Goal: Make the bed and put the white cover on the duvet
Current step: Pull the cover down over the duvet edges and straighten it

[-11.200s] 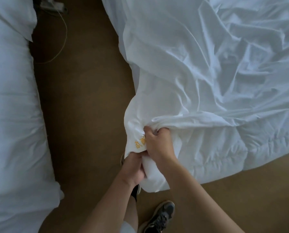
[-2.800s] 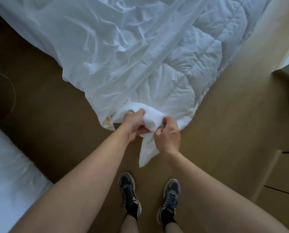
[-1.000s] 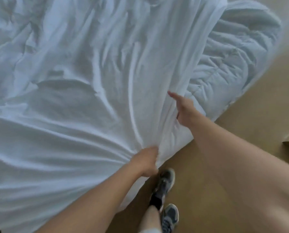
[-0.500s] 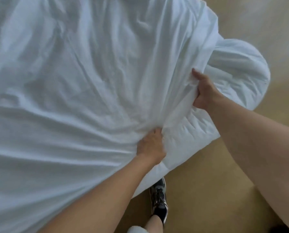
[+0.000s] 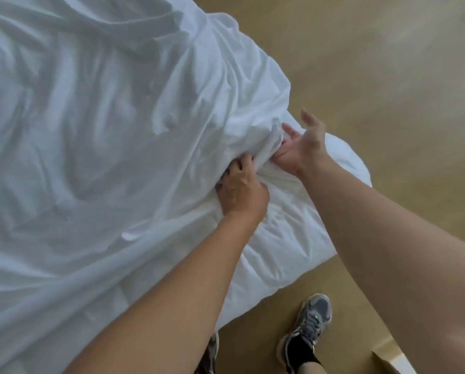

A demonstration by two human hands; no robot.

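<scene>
And there was the thin, wrinkled white cover (image 5: pixel 104 130), spread wide across the left and far side, draped over the puffy quilted white duvet (image 5: pixel 280 252). The duvet's bare corner poked out at the near right, its rounded edge hanging over the tan floor (image 5: pixel 388 76).

The left hand (image 5: pixel 242 190) was right at the cover's edge, fingers curled in, its grip clamped on a bunched fold of the fabric. Just beyond it to the right was the right hand (image 5: pixel 301 147), palm turned up and fingers spread, its grip apart. Only its fingertips (image 5: pixel 286 129) touched that same bunch of cover, where the folds gathered into a tight knot between the two hands.

Both bare forearms reached in from the near side. Down on the floor, a grey laced trainer (image 5: pixel 307 327) with a black sock stood near the duvet's corner.
</scene>
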